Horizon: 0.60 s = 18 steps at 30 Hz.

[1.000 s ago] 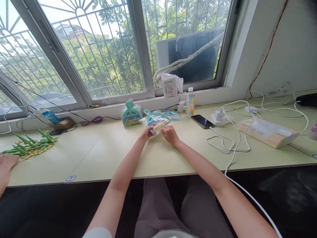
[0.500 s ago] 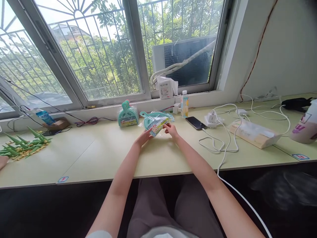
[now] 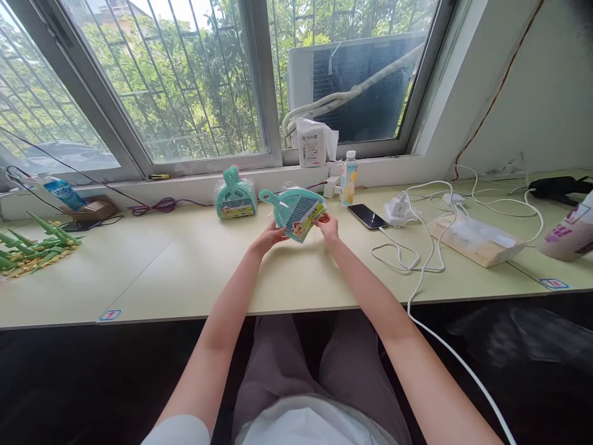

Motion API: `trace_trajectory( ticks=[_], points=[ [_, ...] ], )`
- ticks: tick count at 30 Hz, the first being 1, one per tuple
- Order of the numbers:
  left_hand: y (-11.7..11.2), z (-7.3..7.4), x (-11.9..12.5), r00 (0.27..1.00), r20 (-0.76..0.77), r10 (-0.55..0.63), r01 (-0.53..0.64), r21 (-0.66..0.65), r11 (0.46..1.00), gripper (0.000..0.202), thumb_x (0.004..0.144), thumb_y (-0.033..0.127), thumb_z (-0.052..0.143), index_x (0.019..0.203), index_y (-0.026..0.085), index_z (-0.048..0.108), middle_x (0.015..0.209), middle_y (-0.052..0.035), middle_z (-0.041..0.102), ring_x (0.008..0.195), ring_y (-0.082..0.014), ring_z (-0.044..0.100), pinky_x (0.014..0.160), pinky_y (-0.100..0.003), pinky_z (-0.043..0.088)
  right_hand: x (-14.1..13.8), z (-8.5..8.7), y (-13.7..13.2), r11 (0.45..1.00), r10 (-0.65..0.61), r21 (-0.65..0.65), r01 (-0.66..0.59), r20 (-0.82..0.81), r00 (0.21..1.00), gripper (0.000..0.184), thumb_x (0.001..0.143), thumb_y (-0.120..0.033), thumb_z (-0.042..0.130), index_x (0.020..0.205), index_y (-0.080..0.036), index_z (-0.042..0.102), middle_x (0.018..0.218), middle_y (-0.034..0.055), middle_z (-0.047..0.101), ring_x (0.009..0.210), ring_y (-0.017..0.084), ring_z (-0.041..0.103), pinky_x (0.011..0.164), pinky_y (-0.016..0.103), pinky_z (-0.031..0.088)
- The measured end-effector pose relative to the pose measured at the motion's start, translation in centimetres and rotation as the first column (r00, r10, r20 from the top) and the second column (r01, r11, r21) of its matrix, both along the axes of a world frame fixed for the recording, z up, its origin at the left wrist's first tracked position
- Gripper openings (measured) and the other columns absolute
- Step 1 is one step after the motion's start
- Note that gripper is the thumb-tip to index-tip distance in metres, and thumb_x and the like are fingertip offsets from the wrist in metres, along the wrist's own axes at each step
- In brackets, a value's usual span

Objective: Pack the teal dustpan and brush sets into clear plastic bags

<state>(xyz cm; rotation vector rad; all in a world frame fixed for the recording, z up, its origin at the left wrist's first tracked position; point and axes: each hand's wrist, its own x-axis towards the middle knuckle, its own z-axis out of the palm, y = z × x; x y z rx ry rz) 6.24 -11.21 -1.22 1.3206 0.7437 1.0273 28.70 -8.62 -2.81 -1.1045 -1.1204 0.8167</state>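
Between my hands is a mint-green mini dustpan set point(image 3: 293, 203) in clear plastic, with a bristle-like dark strip and a yellow printed label along its edge. It is tilted, its looped handle pointing up and left. My left hand point(image 3: 270, 238) is closed on its lower left corner. At the label's right end, the fingers of my right hand point(image 3: 328, 226) pinch the edge. Just left stands a row of similar wrapped dustpan sets point(image 3: 236, 199), upright near the sill, with pinkish edges showing behind the front one.
Right of the dustpan are a drink bottle point(image 3: 348, 179), a phone point(image 3: 367, 216), white cables point(image 3: 419, 272), a charger point(image 3: 398, 210) and a tissue pack point(image 3: 477, 240). Green pointed pieces point(image 3: 34, 247) lie far left. A white packet point(image 3: 312, 145) stands on the sill.
The held dustpan set has turned its face and label more toward me, and looks raised. Both hands still grip it. The view has tilted down; a hand at the far left has left view.
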Motion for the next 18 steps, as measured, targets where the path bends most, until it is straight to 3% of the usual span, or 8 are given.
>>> trace_trajectory(
  ticks=[3, 8, 14, 18],
  points=[
    [-0.5, 0.5, 0.0, 1.0, 0.009, -0.013, 0.013, 0.022, 1.0, 0.079, 0.075, 0.031, 0.076, 0.145, 0.033, 0.04, 0.13, -0.007, 0.061, 0.113, -0.0249, 0.062, 0.105, -0.046, 0.04, -0.3, 0.6, -0.5, 0.999, -0.049, -0.007, 0.049, -0.102, 0.994, 0.04, 0.063, -0.021, 0.076, 0.1, -0.017, 0.063, 0.104, 0.008, 0.072, 0.099, 0.02, 0.068, 0.089, 0.037, 0.055],
    [-0.7, 0.6, 0.1, 0.998, 0.031, -0.047, 0.048, -0.009, 0.999, 0.079, 0.082, 0.038, 0.069, 0.15, 0.035, 0.029, 0.132, -0.0068, 0.06, 0.11, -0.0214, 0.063, 0.105, -0.047, 0.041, -0.8, 1.7, -1.7, 0.985, -0.1, 0.133, 0.108, -0.07, 0.993, 0.045, 0.072, -0.027, 0.073, 0.114, -0.019, 0.061, 0.108, 0.0092, 0.07, 0.107, 0.022, 0.066, 0.094, 0.04, 0.054],
    [-0.1, 0.2, 0.3, 0.999, 0.043, -0.006, 0.006, 0.006, 1.0, 0.083, 0.08, 0.042, 0.07, 0.15, 0.033, 0.027, 0.129, -0.0062, 0.062, 0.101, -0.0201, 0.066, 0.102, -0.045, 0.044, -1.0, 1.9, -1.6, 0.994, -0.021, 0.104, 0.04, -0.186, 0.982, 0.046, 0.071, -0.027, 0.072, 0.115, -0.019, 0.059, 0.109, 0.0092, 0.068, 0.104, 0.021, 0.066, 0.094, 0.037, 0.055],
    [0.0, 0.2, 0.0, 0.999, 0.04, 0.02, -0.02, 0.009, 1.0, 0.081, 0.081, 0.04, 0.07, 0.15, 0.035, 0.028, 0.128, -0.0052, 0.062, 0.102, -0.0201, 0.066, 0.103, -0.044, 0.043, -0.4, 1.5, -1.1, 0.991, 0.136, 0.028, -0.133, -0.23, 0.964, 0.033, 0.075, -0.032, 0.073, 0.103, -0.021, 0.061, 0.109, 0.0084, 0.069, 0.108, 0.022, 0.066, 0.094, 0.041, 0.055]
  ],
)
